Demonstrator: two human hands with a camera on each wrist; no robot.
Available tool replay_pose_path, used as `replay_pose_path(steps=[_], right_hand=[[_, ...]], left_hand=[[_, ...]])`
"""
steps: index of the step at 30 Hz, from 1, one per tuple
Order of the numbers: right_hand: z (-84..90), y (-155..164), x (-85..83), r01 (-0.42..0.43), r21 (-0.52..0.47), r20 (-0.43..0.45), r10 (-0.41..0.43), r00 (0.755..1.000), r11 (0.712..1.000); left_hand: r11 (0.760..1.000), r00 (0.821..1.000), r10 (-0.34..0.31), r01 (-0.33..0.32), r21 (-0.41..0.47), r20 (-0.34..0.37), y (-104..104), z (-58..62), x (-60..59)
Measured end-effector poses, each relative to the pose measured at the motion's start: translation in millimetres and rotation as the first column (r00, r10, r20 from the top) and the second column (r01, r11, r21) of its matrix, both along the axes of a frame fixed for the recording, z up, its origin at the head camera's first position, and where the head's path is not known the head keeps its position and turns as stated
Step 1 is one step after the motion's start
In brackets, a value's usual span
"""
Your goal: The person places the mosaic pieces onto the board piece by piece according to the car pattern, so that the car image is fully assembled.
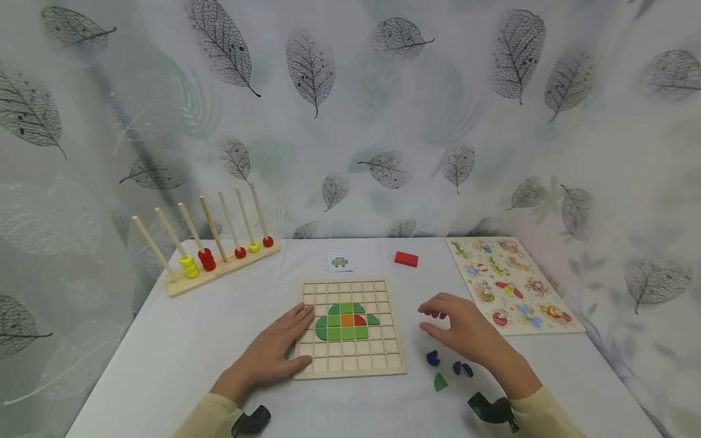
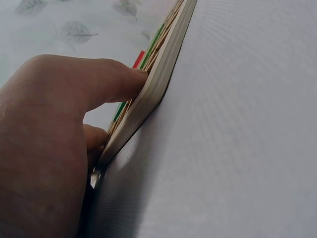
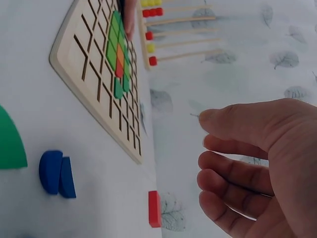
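Closest to me, both sleeves come up from the bottom edge, and my left hand [image 1: 274, 353] lies flat with straight fingers on the left edge of the wooden grid board [image 1: 350, 365], thumb along its near corner; the left wrist view shows a fingertip [image 2: 136, 79] pressing the board's rim. That board sits in the middle of the white table [image 1: 164, 353], and a turtle-like figure of green tiles [image 1: 342, 325] with one orange and one red tile fills several cells near its centre. My right hand [image 1: 462, 331] hovers just right of the board, fingers loosely curled and holding nothing. Near it on the table lie three blue pieces [image 1: 449, 364] and a green quarter-round piece [image 1: 440, 382]. Farther back I see a small pattern card [image 1: 339, 261], a red block [image 1: 406, 259], a peg rack with beads [image 1: 210, 258] at the left, and an animal puzzle board [image 1: 512, 286] at the right.
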State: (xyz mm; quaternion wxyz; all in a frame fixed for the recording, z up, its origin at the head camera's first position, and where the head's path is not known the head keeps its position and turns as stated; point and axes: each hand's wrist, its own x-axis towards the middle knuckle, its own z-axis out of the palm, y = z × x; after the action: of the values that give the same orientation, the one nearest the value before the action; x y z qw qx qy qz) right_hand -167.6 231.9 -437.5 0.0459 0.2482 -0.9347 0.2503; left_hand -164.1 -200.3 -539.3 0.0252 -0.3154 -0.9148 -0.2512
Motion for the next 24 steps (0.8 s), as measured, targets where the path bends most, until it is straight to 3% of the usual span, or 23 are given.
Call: replay_pose_path(steps=[12,18,24], right_hand=[[1.1,19.8,21.2,0.072,0.025,0.005,-0.072,0.997,0.997],[0.5,23.6,33.5,0.113,0.054,0.075,-0.117,0.990,0.992],[-0.1,24.4,45.0,0.104,0.111,0.167,-0.122,0.978,0.988]], left_hand=[[1.000,1.000,0.006,-0.006,-0.012,-0.019,-0.4,-2.5,-0.6],[1.000,1.000,0.006,-0.006,-0.011,0.001,-1.0,-1.2,0.5],[0.999,0.999,0.014,-0.013,-0.031,0.030,-0.4,1.3,0.6]])
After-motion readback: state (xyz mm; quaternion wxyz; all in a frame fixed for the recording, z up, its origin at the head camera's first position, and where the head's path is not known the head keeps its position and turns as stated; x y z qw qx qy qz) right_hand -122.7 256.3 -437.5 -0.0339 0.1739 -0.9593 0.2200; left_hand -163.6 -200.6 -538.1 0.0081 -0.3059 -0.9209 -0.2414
